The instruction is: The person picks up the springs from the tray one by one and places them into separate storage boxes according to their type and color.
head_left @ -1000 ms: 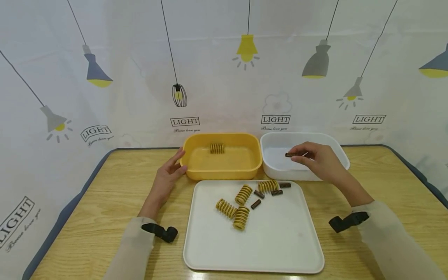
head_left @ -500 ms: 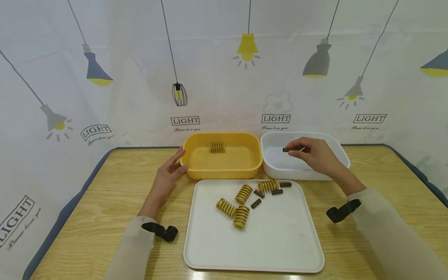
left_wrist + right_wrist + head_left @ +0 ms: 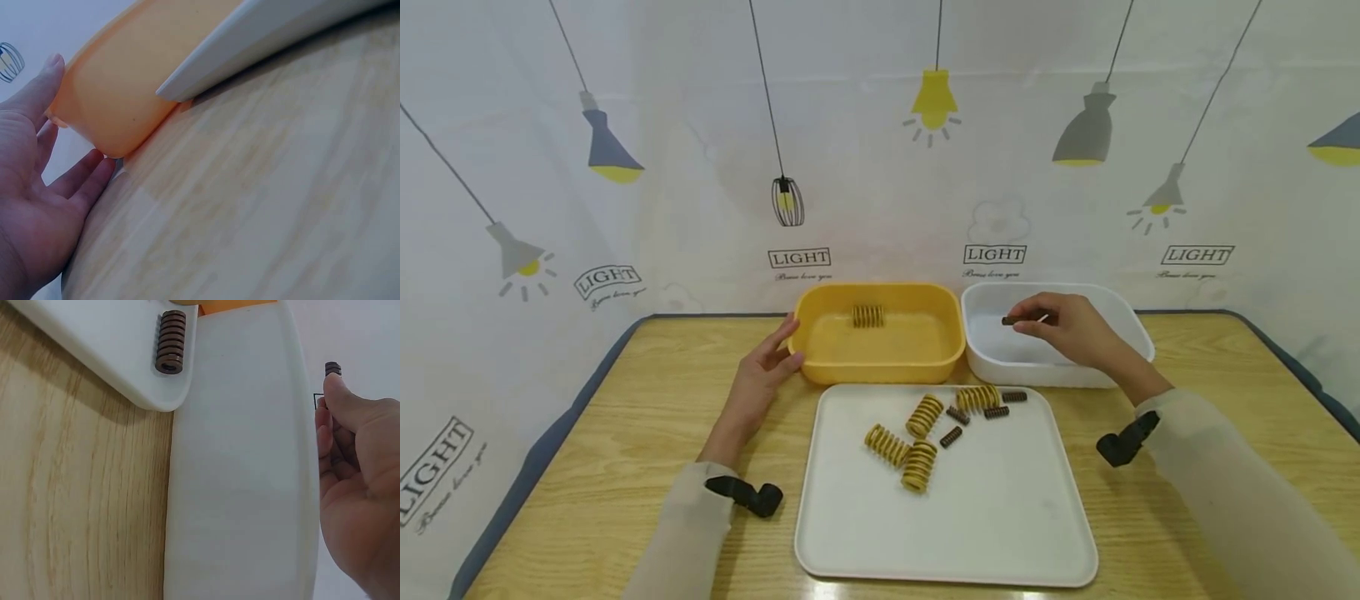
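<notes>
My right hand (image 3: 1060, 325) hovers over the white bin (image 3: 1131, 321) and pinches a small brown spring (image 3: 1011, 320) between thumb and fingertips; its end (image 3: 333, 367) shows above my thumb in the right wrist view. My left hand (image 3: 767, 362) rests with straight fingers against the left wall of the yellow bin (image 3: 880, 367), which holds one yellow spring (image 3: 868, 316). On the white tray (image 3: 1000, 517) lie several yellow springs (image 3: 917, 465) and several brown springs (image 3: 951, 437). One brown spring (image 3: 170, 342) lies at the tray's corner.
The wooden table (image 3: 587, 467) has a dark edge and meets a curtain printed with lamps at the back. Both bins stand side by side behind the tray. Black wrist mounts (image 3: 748, 497) sit on both sleeves.
My right hand has carried the brown spring a little further back and left over the white bin. The left hand has stayed against the yellow bin.
</notes>
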`<state>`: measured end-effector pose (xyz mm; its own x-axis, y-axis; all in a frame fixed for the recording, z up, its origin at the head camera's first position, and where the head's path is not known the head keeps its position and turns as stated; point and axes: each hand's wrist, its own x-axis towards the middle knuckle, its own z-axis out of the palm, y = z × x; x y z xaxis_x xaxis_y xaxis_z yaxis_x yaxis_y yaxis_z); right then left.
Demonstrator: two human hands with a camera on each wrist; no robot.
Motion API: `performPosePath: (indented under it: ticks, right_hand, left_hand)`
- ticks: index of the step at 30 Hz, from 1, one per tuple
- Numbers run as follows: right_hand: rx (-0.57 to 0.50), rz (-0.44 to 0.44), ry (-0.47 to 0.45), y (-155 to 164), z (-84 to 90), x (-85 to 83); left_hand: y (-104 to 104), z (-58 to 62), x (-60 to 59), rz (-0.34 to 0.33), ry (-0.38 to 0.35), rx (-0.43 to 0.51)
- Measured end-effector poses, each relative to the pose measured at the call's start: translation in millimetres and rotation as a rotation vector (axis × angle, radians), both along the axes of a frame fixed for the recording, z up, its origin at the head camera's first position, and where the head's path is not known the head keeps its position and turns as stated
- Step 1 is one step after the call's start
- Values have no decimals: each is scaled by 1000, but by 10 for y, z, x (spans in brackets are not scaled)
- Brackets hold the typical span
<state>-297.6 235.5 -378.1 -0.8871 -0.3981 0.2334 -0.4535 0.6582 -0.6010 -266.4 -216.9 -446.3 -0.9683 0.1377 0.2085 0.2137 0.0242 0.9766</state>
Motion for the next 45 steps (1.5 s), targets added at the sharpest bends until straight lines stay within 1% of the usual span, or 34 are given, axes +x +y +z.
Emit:
performPosePath:
  ticks: [3,6,10,13,17,20,24,30,36,41,45]
  right_hand:
    - [17,-29,-5,18,-24,-28]
    - [24,-61,-15,50,-46,-59]
    - [13,-67,-38,69,-58,-116]
    - [20,-70,-54,81,-57,-160]
    - [41,-99,-83,97,-44,-184]
    - [39,-114,-105,86,-44,-205]
    - [21,-125,-132,67,-69,-256]
    - [16,-161,-169,95,-110,-305]
    - [33,-146,-195,77,-152,-354]
    - [80,-120,-208,10,-212,-392]
    - [98,-127,-233,-23,-228,-411]
  left_hand:
    - [17,-29,11,0,15,-12]
    - [38,-48,17,-5,13,-18]
    - [44,-50,15,-8,7,0]
    - [58,44,43,-21,-9,6]
    - [64,57,9,-25,-27,6]
    - [41,-16,-43,-17,-11,17]
    - [22,-7,-43,-13,9,19]
    - [14,-10,-59,-17,11,5]
    - [8,-8,-59,-15,9,20]
    - [-11,-7,-40,-10,9,18]
    - [-24,-7,-26,-8,5,16]
